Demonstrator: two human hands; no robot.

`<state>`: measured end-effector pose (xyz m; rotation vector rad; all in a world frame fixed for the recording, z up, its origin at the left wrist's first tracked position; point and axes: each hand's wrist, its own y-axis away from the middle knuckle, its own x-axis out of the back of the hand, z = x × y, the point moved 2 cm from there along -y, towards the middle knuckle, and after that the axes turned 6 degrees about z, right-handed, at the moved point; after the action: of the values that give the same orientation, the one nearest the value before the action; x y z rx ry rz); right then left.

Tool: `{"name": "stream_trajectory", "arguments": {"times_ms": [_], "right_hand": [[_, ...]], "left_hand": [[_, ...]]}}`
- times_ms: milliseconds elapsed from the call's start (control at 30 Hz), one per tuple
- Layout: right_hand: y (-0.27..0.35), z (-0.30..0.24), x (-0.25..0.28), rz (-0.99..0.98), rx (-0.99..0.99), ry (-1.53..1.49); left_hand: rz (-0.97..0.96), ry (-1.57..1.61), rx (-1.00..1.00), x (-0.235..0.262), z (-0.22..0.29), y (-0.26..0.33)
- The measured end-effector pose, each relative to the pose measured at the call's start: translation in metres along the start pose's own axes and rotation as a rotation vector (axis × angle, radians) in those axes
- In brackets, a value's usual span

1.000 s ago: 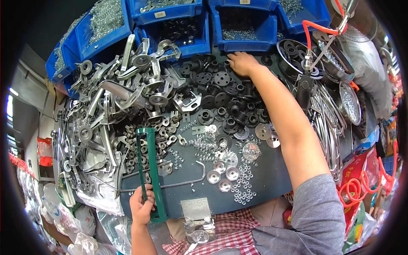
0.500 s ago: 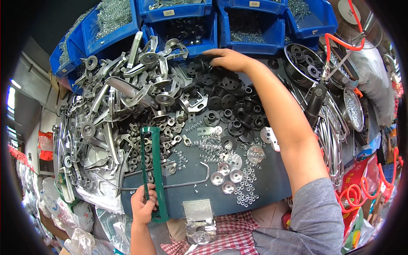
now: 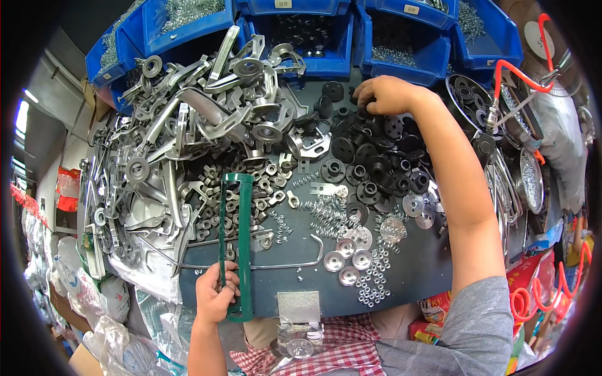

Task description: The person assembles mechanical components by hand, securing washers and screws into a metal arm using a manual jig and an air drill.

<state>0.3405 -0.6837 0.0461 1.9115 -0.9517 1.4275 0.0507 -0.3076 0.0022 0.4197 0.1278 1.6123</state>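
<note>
My left hand grips the near end of a long green metal bracket that lies on the dark bench, pointing away from me. My right hand is stretched far across the bench, fingers curled down into a heap of black round parts near the blue bins; whether it holds one is hidden. Beside the bracket lie small silver nuts and brackets, loose springs and shiny round caps.
Blue bins of small hardware line the far edge. A big pile of grey cast metal levers fills the left. A bent wire rod crosses the front. A red hose and metal trays stand at the right.
My right hand has slid a little to the left and nearer over the black parts. The left hand keeps its hold on the green bracket, which has barely shifted.
</note>
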Motion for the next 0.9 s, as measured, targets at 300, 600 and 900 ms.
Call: {"name": "stream_trajectory", "arguments": {"times_ms": [300, 600, 900], "right_hand": [[-0.032, -0.040, -0.034, 0.351, 0.269, 0.102], [-0.023, -0.041, -0.014, 0.288, 0.106, 0.368], [-0.074, -0.082, -0.029, -0.237, -0.194, 0.246]], "left_hand": [[0.006, 0.004, -0.010, -0.004, 0.000, -0.004], [0.004, -0.004, -0.014, 0.000, -0.003, -0.003], [0.006, -0.002, -0.023, 0.000, -0.005, -0.002]]}}
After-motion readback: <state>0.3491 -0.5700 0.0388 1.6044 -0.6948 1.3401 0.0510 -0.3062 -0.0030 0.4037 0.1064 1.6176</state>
